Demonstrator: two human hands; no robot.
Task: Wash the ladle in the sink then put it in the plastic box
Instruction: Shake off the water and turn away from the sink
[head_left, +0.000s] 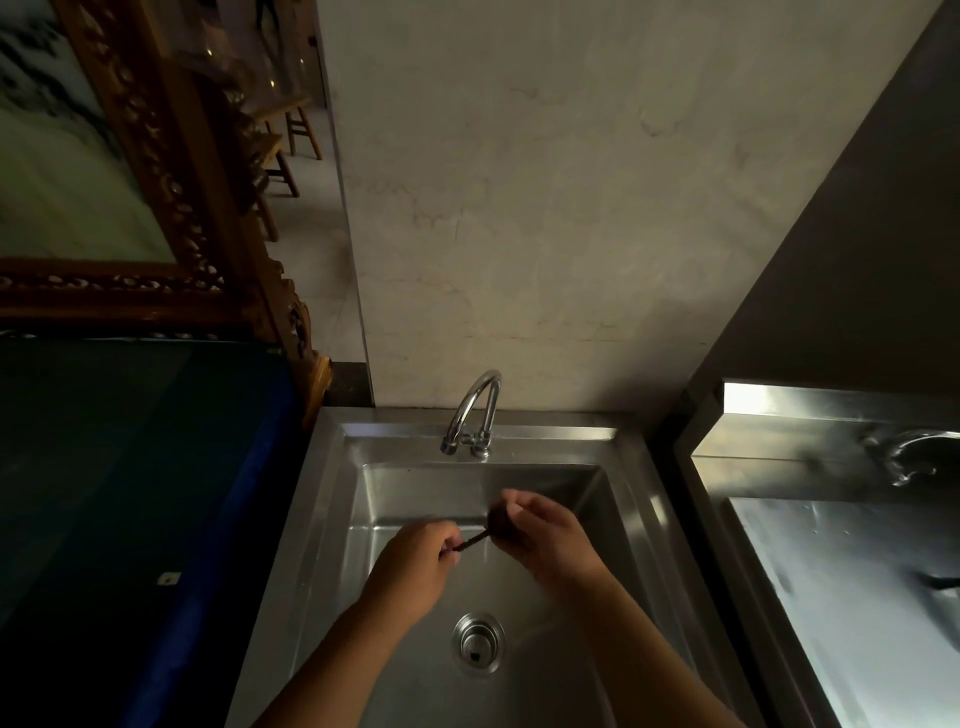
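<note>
Two hands at work over the steel sink (332, 519), centre-bottom of frame; task looks to be in its washing stage, second stage not begun. Small dark ladle (480, 535) is held between them, above the basin and clear of the sink floor. Left hand (415, 561) is closed on the thin handle end, fingers pinched round it. Right hand (540, 535) is wrapped about the dark bowl end, fingers curled over it as if rubbing; bowl mostly hidden under them. Hands sit near each other, joined only by the short visible run of handle. Curved faucet (475, 410) stands just above them in frame; no water stream can be made out, light is dim, so cannot tell if it runs. Drain (478, 642) lies below the hands, uncovered. No plastic box identifiable in view; dark blue-edged surface (156, 493) at left, second steel unit (831, 519) at right. Remaining, by my reading: finish wash, then carry the ladle to the box.
</note>
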